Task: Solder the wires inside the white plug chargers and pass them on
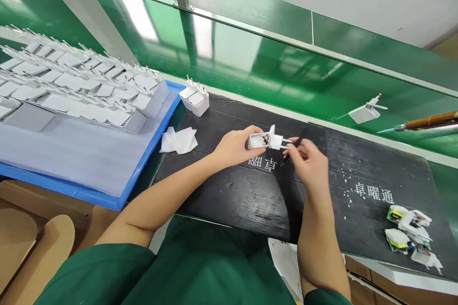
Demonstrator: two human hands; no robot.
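- The left hand (pixel 232 145) grips a white plug (pixel 266 140), held just above the black mat (pixel 250 195).
- The right hand (pixel 309 164) pinches the plug's metal prongs from the other side.
- The blue tray (pixel 107 200) and a cloth (pixel 178 140) lie to the left, and loose parts (pixel 411 233) lie far right.
- The bare mat below the hands leaves open room.

Bright, even light falls from overhead. Broad white glare streaks the glossy green belt (pixel 229 57), and the black mat (pixel 243 195) shows a dull sheen. Shadows are soft and faint. The charger (pixel 266 140) at centre is sharp. The wide lens stretches and slants lines toward the edges, where detail softens slightly.
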